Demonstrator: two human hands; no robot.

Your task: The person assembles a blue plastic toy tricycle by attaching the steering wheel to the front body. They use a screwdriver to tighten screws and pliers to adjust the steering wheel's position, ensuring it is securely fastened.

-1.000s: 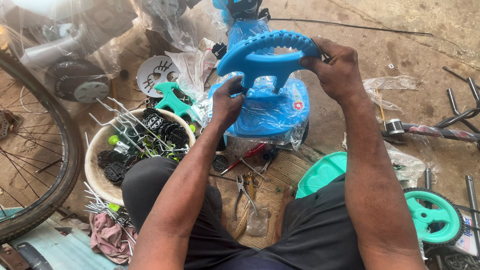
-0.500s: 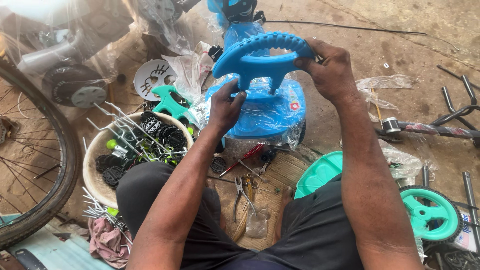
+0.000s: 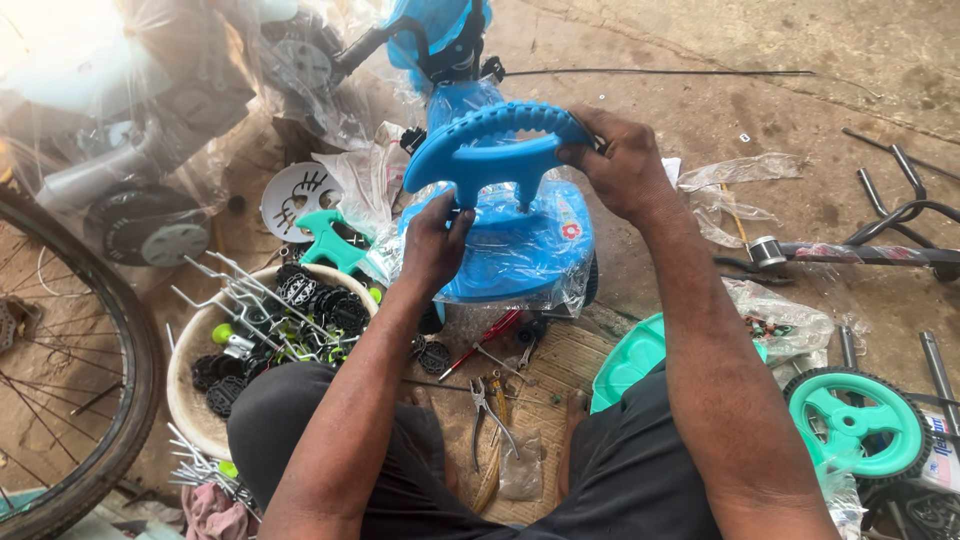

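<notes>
While both grip it, blue backrest (image 3: 495,150) spans left hand (image 3: 432,245) and right hand (image 3: 622,170).

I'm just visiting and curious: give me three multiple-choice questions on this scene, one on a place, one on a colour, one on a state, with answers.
1. Where does the bowl of small parts lie?
A. By the person's left knee
B. On the blue seat
C. Behind the right wheel

2. What colour is the loose wheel at lower right?
A. Red
B. Teal green
C. Yellow

3. How is the blue curved part held?
A. Lying untouched on the ground
B. In one hand only
C. In both hands

Answers: 1 A, the bowl sits on the ground beside the left leg. 2 B, its hub and spokes are teal green. 3 C, the left hand grips its lower stem and the right hand its rim.
</notes>
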